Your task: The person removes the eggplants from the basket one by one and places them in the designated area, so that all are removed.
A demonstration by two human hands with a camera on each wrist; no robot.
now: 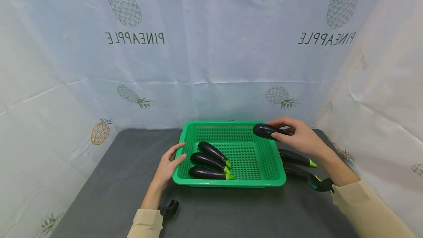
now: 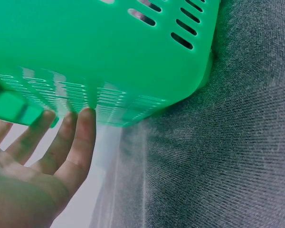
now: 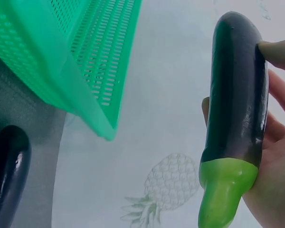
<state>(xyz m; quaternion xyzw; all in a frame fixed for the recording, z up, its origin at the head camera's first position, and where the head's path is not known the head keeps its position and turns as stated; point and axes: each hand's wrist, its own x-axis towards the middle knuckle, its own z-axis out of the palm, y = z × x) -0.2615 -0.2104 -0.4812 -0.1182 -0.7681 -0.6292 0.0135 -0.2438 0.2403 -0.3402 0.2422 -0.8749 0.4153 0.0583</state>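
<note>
A green plastic basket sits on the dark grey table and holds three dark purple eggplants with green stems, lying side by side at its left. My right hand grips another eggplant above the basket's far right corner; in the right wrist view this eggplant lies across my palm with its green stem toward the camera. My left hand rests with straight fingers against the basket's left wall, its fingertips touching the slotted side.
Two more eggplants lie on the table right of the basket, one of them visible in the right wrist view. A pale pineapple-print cloth hangs behind and at both sides. Black wrist mounts sit on both forearms.
</note>
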